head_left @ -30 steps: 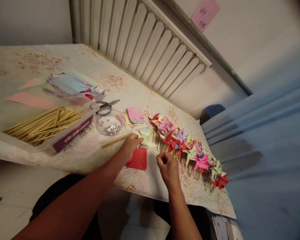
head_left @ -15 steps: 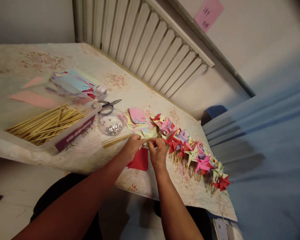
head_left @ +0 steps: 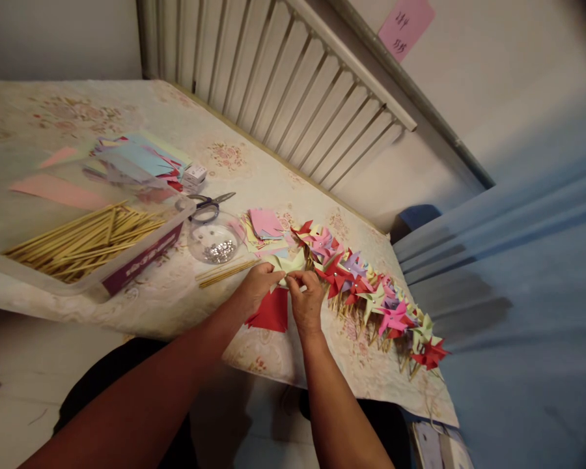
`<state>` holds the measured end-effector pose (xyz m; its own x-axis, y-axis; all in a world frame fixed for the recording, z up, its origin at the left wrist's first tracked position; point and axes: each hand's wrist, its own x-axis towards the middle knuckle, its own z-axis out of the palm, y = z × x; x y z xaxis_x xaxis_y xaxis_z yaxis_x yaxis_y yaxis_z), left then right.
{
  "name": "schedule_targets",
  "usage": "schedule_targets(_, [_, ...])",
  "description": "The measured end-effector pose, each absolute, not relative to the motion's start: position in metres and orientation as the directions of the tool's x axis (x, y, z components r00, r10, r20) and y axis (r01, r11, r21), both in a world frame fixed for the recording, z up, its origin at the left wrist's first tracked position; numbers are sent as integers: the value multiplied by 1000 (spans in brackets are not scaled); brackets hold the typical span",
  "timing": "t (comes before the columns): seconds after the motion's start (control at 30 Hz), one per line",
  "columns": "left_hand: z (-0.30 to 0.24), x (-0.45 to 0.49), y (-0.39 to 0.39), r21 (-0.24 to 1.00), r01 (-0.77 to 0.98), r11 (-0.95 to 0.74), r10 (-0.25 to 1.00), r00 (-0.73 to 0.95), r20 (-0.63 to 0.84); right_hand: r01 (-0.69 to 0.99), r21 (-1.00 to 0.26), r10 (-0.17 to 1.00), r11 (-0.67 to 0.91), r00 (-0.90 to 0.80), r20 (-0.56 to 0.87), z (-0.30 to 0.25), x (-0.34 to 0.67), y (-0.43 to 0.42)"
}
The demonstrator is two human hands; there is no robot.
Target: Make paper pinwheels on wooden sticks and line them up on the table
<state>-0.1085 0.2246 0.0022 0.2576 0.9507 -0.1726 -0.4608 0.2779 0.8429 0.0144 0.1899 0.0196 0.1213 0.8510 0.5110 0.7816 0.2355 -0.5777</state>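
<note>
Between my hands is a pale green paper pinwheel, its blades partly folded and partly hidden by my fingers. My left hand pinches its left side. My right hand is closed at its lower right edge, thumb and forefinger together; whether a pin is between them is too small to tell. Just below lies a stack of red paper squares. A few thin wooden sticks rest left of my left hand. Beyond them stands a round clear dish of shiny metal pins.
Finished pinwheels on sticks lie in a long row at right. Coloured paper squares, scissors, a small box and a plastic bin of sticks stand on the flowered tablecloth. A radiator borders the back.
Both hands keep nearly the same hold on the pale green pinwheel, with only slight finger movement. The whole view has shifted a little.
</note>
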Motion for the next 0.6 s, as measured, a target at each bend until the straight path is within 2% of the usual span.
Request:
schedule_targets(0.3, [1,-108,225,868,-415,272,952,245,-182,757,-591,841,279,104,531,18,16,190])
schedule_targets(0.6, [0,-107,226,903,-366,226,965,212,-156,778,-581,860,237,111,499,16,18,192])
